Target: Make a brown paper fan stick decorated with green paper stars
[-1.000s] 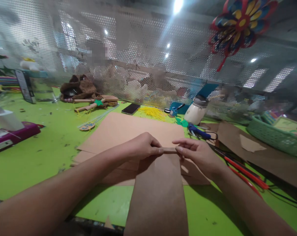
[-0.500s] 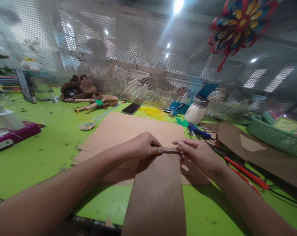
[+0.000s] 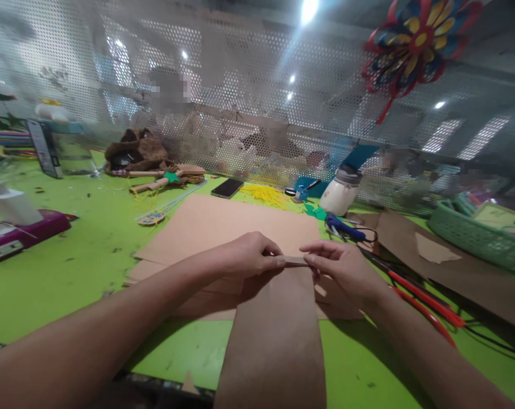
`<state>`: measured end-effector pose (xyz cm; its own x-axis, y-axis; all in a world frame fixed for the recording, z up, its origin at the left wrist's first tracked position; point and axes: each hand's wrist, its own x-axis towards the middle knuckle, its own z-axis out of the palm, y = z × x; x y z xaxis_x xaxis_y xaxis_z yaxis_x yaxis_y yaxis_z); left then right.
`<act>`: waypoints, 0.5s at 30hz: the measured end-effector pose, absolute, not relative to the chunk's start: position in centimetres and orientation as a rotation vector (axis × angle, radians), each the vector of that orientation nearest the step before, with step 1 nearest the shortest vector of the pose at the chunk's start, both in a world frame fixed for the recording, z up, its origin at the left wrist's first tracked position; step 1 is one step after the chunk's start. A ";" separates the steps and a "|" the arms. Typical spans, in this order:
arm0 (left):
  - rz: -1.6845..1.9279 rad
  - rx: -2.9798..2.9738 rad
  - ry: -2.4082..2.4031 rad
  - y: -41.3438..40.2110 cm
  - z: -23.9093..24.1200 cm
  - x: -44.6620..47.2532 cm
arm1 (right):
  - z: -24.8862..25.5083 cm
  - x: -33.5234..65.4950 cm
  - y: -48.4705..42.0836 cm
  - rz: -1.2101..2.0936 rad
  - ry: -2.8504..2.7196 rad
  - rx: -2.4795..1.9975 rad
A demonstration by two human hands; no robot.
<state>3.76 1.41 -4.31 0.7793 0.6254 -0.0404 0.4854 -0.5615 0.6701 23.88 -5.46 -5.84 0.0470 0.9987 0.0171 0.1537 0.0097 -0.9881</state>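
A long strip of brown kraft paper runs from my hands down past the near table edge. Its far end is folded over into a narrow band. My left hand pinches the left part of that fold between thumb and fingers. At the fold's right end, my right hand grips the paper with thumb on the near side, its fingers partly hidden behind. Beneath both hands lies a stack of light brown paper sheets on the green table.
Red-handled scissors and a blue glue gun lie to the right, near brown cardboard and a green basket. A white jar, a phone and yellow shreds sit behind. A purple power strip is on the left.
Both hands stay at the folded end. My right thumb has shifted slightly left along the fold, and the strip's near end has swung a little to the right.
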 end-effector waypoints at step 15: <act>0.170 2.265 0.820 1.6 -3.6 3.5 | -5.8 23.4 -5.8 1.038 -1.338 -1.343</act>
<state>3.53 1.59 -3.62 0.7896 0.6036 -0.1103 0.5100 -0.5456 0.6650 23.42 -5.75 -5.77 0.0447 0.9978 0.0494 0.1999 0.0395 -0.9790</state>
